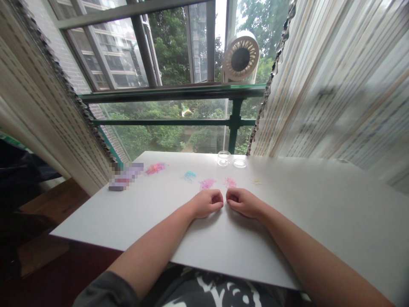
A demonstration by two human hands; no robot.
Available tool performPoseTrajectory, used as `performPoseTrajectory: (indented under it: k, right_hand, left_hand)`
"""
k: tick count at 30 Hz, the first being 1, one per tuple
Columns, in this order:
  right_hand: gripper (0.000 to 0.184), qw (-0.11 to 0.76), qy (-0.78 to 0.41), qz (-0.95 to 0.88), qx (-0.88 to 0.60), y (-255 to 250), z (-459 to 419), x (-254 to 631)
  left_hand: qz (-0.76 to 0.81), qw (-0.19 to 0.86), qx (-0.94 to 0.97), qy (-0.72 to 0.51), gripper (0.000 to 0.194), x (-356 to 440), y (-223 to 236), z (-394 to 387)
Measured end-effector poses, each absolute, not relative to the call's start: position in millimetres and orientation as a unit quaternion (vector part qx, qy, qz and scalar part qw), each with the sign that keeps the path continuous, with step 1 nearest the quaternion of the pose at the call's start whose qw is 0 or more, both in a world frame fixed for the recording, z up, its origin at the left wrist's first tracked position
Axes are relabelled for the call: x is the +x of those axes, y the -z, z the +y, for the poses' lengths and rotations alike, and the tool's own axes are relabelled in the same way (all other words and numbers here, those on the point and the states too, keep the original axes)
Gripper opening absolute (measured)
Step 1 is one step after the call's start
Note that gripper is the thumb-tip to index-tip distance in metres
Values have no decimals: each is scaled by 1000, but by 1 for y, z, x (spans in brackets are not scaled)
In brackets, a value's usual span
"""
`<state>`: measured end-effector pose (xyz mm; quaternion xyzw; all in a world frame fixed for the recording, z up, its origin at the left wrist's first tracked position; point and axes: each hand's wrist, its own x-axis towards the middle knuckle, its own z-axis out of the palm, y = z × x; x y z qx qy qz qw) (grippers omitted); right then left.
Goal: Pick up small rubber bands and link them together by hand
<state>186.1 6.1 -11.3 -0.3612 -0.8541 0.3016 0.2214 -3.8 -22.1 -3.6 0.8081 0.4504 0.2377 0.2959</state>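
My left hand (pixel 208 204) rests on the white table (pixel 137 221), its fingers curled into a loose fist. Facing it across a small gap, my right hand (pixel 242 202) is curled the same way. Nothing shows in either hand. Just beyond the left one lies a small pile of purple-pink thin strands (pixel 207 183). A pink pile (pixel 230 182) lies just past the right hand, and a sparse pale yellow pile (pixel 256 181) is farther right. Blue strands (pixel 189 175) and a larger mixed pink-orange pile (pixel 156 168) lie to the left. What the strands are made of is too small to tell.
A clear round jar (pixel 223 158) stands at the table's far edge, with a clear round lid (pixel 239 163) beside it. A blurred purplish box (pixel 127 176) lies at the left edge. Behind are a green railing (pixel 166 122), a white fan (pixel 241 57) and curtains (pixel 319 76).
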Motion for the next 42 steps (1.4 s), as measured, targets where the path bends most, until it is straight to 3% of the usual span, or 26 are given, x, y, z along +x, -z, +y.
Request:
performPoseTrajectory:
  k: [23, 37, 42]
  right_hand:
    - [5, 231, -316, -848, -357, 13, 6, 185]
    - [4, 246, -309, -846, -357, 11, 6, 185]
    - [13, 288, -357, -816, -352, 12, 8, 185]
  left_hand:
    - [445, 345, 768, -304, 9, -10, 7, -17]
    - [453, 289, 759, -367, 12, -2, 2, -9]
    - [464, 271, 760, -364, 12, -3, 4, -9]
